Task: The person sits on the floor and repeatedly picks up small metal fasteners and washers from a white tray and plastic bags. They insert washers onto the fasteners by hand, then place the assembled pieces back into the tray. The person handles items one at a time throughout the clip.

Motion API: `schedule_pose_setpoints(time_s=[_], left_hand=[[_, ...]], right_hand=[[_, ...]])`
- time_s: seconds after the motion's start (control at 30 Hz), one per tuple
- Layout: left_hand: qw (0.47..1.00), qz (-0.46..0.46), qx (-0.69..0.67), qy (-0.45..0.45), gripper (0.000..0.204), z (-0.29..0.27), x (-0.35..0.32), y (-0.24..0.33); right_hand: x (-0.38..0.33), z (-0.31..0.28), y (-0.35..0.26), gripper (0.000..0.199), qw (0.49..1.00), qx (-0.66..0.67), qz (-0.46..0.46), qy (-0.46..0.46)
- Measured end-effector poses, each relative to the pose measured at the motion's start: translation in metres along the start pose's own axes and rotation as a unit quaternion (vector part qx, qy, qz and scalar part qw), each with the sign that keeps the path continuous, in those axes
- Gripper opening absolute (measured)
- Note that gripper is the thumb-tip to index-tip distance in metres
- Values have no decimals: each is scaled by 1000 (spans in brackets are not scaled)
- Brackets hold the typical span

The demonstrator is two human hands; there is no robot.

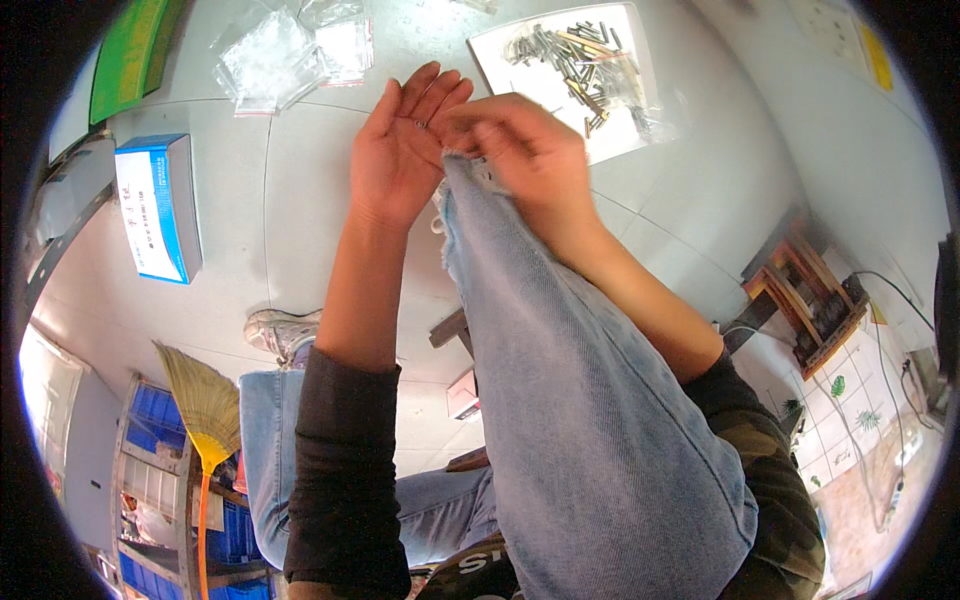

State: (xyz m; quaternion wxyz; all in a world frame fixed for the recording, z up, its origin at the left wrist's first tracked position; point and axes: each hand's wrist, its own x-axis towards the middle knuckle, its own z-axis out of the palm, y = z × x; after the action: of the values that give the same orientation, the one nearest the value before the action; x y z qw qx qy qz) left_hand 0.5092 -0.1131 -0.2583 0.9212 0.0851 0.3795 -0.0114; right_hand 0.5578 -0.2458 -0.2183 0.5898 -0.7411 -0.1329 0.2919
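Observation:
My left hand (400, 150) is raised with its palm open and fingers up, and a tiny metal piece (420, 124) lies on the palm near the fingers. My right hand (520, 150) is curled beside it, its fingertips pinching at that small piece. Both hands hover just above my raised knee in pale blue jeans (560, 360), at the frayed edge of the fabric. A white sheet (600, 140) on the floor beyond holds a pile of small metal pins (575, 60), some grey, some brass.
Several small clear plastic bags (290, 55) lie on the grey floor at the top. A blue and white box (158, 205) sits left, a green board (130, 55) top left. A broom (205, 420) and blue crates are lower left; a wooden stool (805, 290) right.

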Motion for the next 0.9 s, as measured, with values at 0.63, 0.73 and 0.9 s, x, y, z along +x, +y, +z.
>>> schedule_pose_setpoints(time_s=[0.63, 0.73, 0.9], left_hand=[[998, -4, 63, 25, 29, -15, -32, 3], [998, 4, 61, 32, 29, -18, -34, 3], [998, 7, 56, 38, 29, -24, -33, 2]], right_hand=[[76, -60, 122, 30, 919, -357, -44, 160], [97, -102, 126, 21, 903, -360, 7, 236], [120, -129, 144, 13, 848, -493, 4, 195]])
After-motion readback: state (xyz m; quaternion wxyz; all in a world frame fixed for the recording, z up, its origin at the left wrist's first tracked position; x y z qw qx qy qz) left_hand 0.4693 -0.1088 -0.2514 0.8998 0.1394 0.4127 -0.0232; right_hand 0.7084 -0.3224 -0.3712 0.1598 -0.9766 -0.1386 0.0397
